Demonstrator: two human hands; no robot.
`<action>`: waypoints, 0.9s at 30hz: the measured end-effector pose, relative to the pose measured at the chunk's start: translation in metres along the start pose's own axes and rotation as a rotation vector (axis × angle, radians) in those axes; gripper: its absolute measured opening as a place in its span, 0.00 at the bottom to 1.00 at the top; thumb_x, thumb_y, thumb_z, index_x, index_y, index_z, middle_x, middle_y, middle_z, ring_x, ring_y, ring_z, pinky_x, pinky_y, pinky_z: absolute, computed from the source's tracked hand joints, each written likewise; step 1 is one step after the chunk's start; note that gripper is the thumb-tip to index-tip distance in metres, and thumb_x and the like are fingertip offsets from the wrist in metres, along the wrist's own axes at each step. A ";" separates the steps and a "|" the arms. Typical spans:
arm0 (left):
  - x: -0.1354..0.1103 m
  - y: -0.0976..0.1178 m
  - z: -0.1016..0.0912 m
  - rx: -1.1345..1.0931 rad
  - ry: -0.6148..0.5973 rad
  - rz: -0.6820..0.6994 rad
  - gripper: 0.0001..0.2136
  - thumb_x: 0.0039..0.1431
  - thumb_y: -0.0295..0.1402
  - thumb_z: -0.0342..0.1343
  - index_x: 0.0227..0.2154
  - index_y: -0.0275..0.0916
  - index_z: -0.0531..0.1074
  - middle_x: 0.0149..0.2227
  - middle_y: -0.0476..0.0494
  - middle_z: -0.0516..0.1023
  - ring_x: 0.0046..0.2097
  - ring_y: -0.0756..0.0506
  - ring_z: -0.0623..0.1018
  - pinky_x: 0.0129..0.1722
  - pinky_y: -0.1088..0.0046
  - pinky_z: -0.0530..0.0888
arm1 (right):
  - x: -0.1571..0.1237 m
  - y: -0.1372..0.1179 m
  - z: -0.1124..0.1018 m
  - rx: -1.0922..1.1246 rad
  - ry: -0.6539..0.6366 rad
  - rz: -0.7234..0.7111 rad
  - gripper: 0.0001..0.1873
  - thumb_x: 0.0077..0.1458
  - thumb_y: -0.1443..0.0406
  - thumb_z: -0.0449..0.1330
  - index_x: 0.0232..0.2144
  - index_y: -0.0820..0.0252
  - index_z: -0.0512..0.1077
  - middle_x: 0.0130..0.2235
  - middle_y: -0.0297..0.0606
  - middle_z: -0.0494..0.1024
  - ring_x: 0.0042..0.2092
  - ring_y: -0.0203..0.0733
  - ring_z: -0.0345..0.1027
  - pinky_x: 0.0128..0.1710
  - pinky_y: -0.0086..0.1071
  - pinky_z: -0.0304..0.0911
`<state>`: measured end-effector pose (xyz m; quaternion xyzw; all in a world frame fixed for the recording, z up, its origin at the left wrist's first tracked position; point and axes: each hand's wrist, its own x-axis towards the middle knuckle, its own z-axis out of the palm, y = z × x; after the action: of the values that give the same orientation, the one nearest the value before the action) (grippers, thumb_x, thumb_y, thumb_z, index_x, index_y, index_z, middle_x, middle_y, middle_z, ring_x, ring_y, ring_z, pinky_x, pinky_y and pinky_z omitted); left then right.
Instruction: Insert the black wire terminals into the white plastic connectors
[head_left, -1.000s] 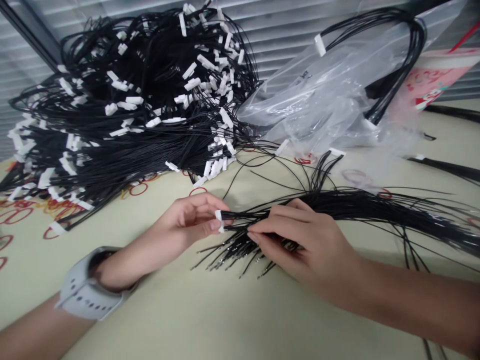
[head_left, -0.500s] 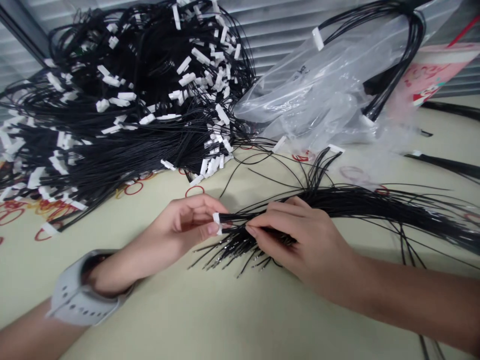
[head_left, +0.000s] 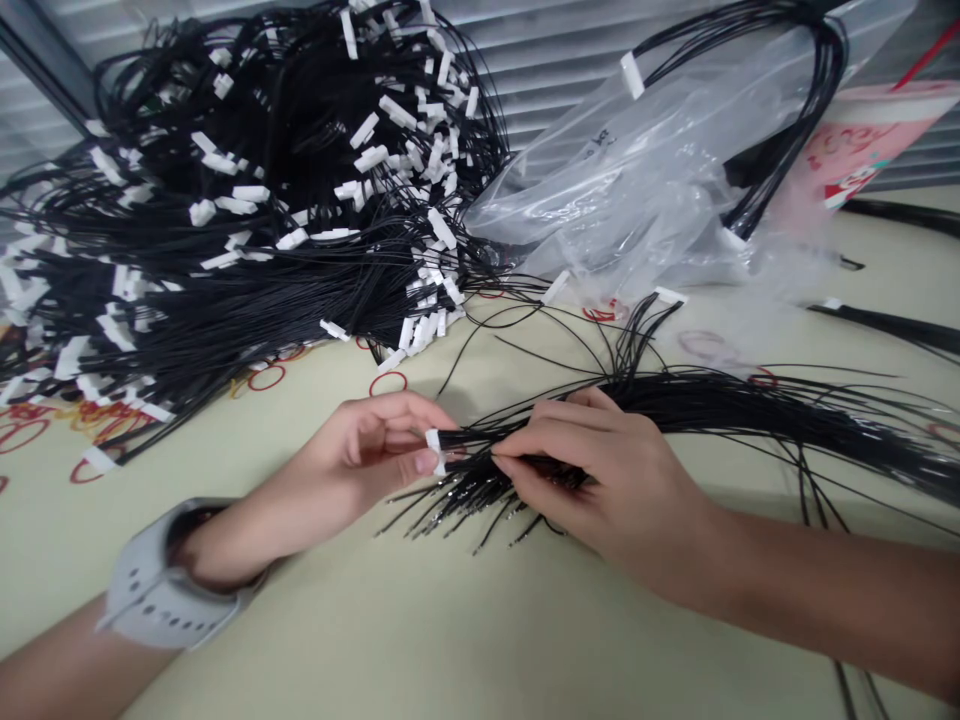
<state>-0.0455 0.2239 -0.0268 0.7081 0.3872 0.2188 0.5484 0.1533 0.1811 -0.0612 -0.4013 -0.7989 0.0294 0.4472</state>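
Observation:
Between thumb and fingers, my left hand pinches a small white connector housing. Several black wires run from the housing toward the right. My right hand is closed in a pinch on a thin black wire just right of the housing; its tip is too small to make out. Below and behind the right fingers lies a thick bundle of black wires, whose loose ends carry small metal terminals fanned out to the left.
A big heap of black cables with white connectors fills the back left. Behind my right hand lie a clear plastic bag and a looped cable. A pink cup stands at the back right. Red rubber bands are scattered about.
Almost nothing differs. Both hands keep their pinches on the connector housing and the wire, with only a very slight shift of the view.

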 end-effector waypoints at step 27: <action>-0.001 0.005 -0.004 -0.160 -0.113 -0.118 0.08 0.53 0.26 0.54 0.37 0.33 0.68 0.33 0.48 0.74 0.32 0.58 0.72 0.32 0.88 0.67 | -0.003 0.000 0.002 -0.106 0.033 -0.162 0.04 0.50 0.71 0.55 0.28 0.59 0.69 0.22 0.26 0.63 0.26 0.22 0.52 0.30 0.27 0.46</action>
<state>-0.0472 0.2250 -0.0207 0.6493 0.3779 0.1761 0.6361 0.1531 0.1792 -0.0644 -0.3587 -0.8218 -0.0556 0.4392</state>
